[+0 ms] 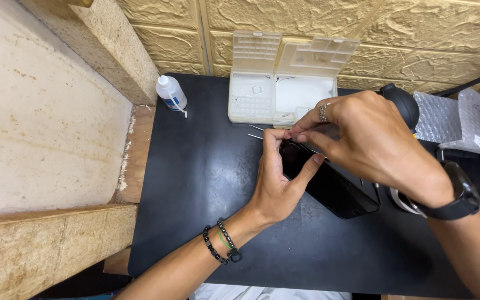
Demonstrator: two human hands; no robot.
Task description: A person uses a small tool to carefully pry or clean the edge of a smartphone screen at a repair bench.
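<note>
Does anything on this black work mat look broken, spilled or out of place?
Nothing stands out. Both hands, left hand and right hand, grip the dark phone; no crack or spill shows. The clear parts box sits open against the wall, and the white dropper bottle stands upright.

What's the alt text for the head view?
Two bare hands work on a black smartphone on a black mat: the left hand steadies its top edge while the right hand pinches at the same corner. Behind sit an open white parts box and a small white dropper bottle.
</note>
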